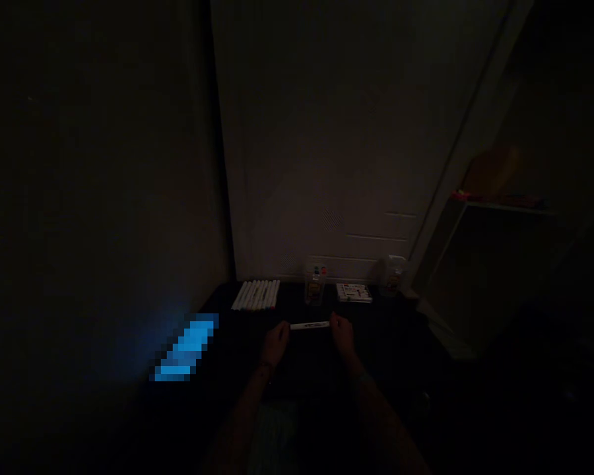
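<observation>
The room is very dark. Both my hands are out over a dark table and hold a white marker [309,325] level between them. My left hand [276,343] is closed on its left end. My right hand [342,333] is closed on its right end. Just beyond, a row of several white markers [257,294] lies side by side on the table.
A small clear container [315,287] and a flat printed box [354,292] sit at the table's back edge by the wall, with another clear jar [395,277] to the right. A glowing blue screen [187,348] lies at the left. A shelf [499,206] stands to the right.
</observation>
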`<action>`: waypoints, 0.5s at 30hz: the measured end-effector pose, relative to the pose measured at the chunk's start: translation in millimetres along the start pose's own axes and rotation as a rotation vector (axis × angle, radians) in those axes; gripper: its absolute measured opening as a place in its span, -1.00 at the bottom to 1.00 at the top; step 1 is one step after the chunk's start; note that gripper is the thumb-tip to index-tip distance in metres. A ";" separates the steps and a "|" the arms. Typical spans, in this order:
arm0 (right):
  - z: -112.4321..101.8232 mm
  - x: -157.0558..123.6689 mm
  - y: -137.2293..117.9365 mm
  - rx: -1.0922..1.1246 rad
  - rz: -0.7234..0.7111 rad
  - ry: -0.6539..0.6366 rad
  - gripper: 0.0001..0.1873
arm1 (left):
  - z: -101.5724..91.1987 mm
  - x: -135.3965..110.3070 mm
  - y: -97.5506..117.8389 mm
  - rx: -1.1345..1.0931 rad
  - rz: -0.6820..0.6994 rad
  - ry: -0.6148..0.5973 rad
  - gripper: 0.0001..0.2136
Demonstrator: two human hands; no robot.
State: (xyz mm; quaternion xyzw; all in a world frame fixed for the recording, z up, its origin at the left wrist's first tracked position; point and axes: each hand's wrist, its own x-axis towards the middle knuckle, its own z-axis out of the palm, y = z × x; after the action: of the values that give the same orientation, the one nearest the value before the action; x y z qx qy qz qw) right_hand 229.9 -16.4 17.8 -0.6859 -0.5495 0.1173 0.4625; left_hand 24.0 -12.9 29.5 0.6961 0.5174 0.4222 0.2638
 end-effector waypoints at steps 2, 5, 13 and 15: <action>-0.2 -0.7 -0.8 0.006 0.004 0.007 -0.46 | -1.3 -0.2 1.9 -0.018 -0.019 0.001 -0.70; -0.3 -1.1 -1.0 0.015 -0.004 0.012 -0.45 | -2.7 0.3 4.1 -0.061 -0.036 0.001 -0.69; -3.3 -1.0 -4.7 -0.019 0.001 -0.019 -0.43 | 1.5 1.8 2.6 -0.083 -0.035 0.024 -0.65; -4.4 -1.5 -6.3 -0.024 0.008 -0.029 -0.43 | 1.9 1.9 3.1 -0.067 -0.040 0.020 -0.64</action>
State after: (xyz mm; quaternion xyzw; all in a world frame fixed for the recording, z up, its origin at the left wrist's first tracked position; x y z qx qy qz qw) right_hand 228.2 -20.1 24.5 -0.6918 -0.5548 0.1222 0.4457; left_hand 27.3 -12.0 31.6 0.6721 0.5193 0.4410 0.2901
